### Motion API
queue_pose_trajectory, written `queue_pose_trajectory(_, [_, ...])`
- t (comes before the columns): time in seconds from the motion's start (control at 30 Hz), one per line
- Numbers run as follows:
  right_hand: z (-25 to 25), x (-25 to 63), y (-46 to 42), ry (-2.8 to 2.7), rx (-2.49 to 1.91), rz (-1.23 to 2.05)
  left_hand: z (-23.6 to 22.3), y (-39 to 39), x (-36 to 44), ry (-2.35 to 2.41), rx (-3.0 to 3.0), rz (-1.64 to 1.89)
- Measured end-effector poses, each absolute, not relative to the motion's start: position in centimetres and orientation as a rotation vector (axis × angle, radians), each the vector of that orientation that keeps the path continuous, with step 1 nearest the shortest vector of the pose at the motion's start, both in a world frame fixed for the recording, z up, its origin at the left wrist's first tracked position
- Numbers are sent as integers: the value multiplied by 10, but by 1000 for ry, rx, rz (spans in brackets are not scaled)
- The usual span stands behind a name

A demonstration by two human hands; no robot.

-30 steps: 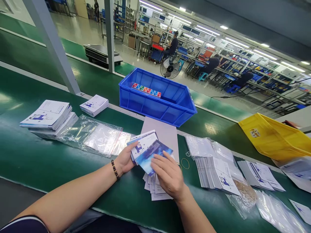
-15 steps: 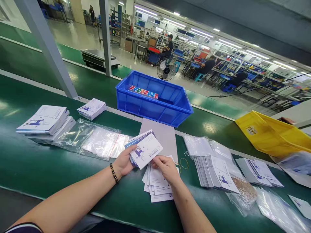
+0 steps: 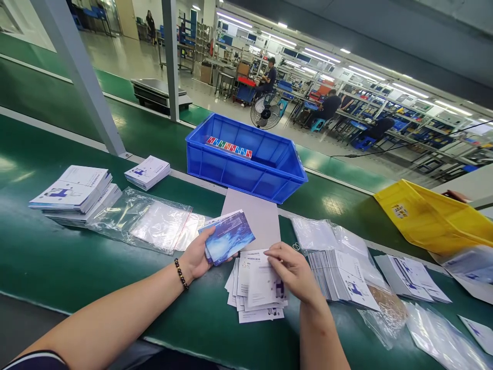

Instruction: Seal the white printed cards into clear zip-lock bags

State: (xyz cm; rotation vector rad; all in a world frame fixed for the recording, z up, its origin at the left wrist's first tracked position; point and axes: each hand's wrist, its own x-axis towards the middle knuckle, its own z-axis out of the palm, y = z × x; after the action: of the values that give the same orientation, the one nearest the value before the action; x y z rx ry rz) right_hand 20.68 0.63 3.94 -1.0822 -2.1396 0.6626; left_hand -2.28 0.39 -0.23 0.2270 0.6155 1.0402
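Blue bin (image 3: 234, 172) with a multicoloured strip (image 3: 229, 147) inside, fan (image 3: 266, 111) beyond it, yellow bin (image 3: 431, 216) at right, metal-topped platform (image 3: 152, 88) beside an upright post (image 3: 170, 61), seated co-workers (image 3: 329, 106) along cluttered shelving (image 3: 385, 109), teal stool (image 3: 318, 124), ceiling lights (image 3: 410, 90), standing person (image 3: 150, 26) in the background.

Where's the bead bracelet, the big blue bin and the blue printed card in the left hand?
Bead bracelet (image 3: 180, 274): head view, beads midway along its curve.
Blue plastic bin (image 3: 235, 173): head view, its near wall.
Blue printed card (image 3: 231, 239): head view, middle of its blue face.
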Motion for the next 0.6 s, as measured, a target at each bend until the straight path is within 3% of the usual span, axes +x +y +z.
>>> queue_pose_trajectory(0.23, [15,160,-10,-2475,-807,-104,-4,5,-19,648,141,1073])
queue_pose_trajectory(0.6, [9,158,-10,-2523,-680,-249,-4,0,-17,695,165,947])
